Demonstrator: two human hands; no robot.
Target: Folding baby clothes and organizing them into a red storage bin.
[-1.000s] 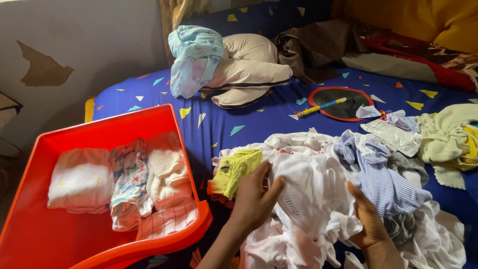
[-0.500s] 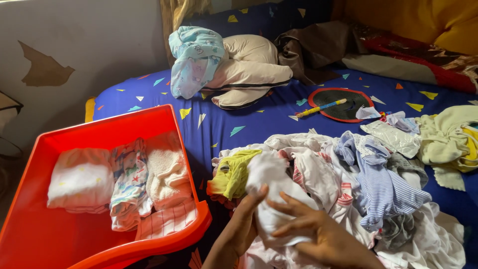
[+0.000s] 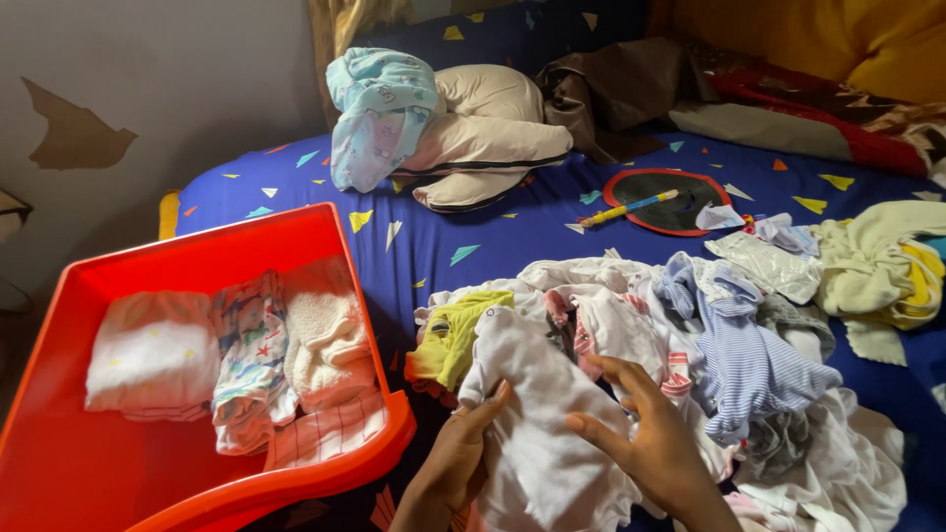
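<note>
**Operator:** Head view. Where are my hands right now?

**Spotter:** Both are on the white garment point(image 3: 542, 424), at the near edge of the pile point(image 3: 631, 296) on the bed point(image 3: 493, 236). Your right hand point(image 3: 650, 443) lies open on top of it, with its fingers point(image 3: 619, 372) spread and pressing the cloth flat, gripping nothing. Your left hand point(image 3: 455, 453) sits at the garment's left edge, its fingers point(image 3: 493, 399) held together along the cloth. The thumb is hidden, so I cannot tell whether you are pinching that edge or only steadying it.

**Operator:** What has changed in the last second?

**Spotter:** A second ago your hands were apart and digging into the heap, the right one well off to the side. Half a second ago they had closed around a bunched white wad. Now that wad is drawn out longer and flatter between your hands, so it lies apart from the heap as one piece, smoothed but not folded.

**Operator:** What is around my fingers?

**Spotter:** The yellow garment point(image 3: 458, 330) is just beyond your left fingertips, touching the white one. A pink-striped piece point(image 3: 591, 330) lies just past your right fingers, and the blue striped top point(image 3: 749, 360) is farther out on that side. The red tub point(image 3: 197, 241) stands well to the left of your left hand, with folded clothes point(image 3: 153, 355) lined up inside it. Nothing in it has shifted. The pillow point(image 3: 493, 138) is far beyond both hands.
</note>
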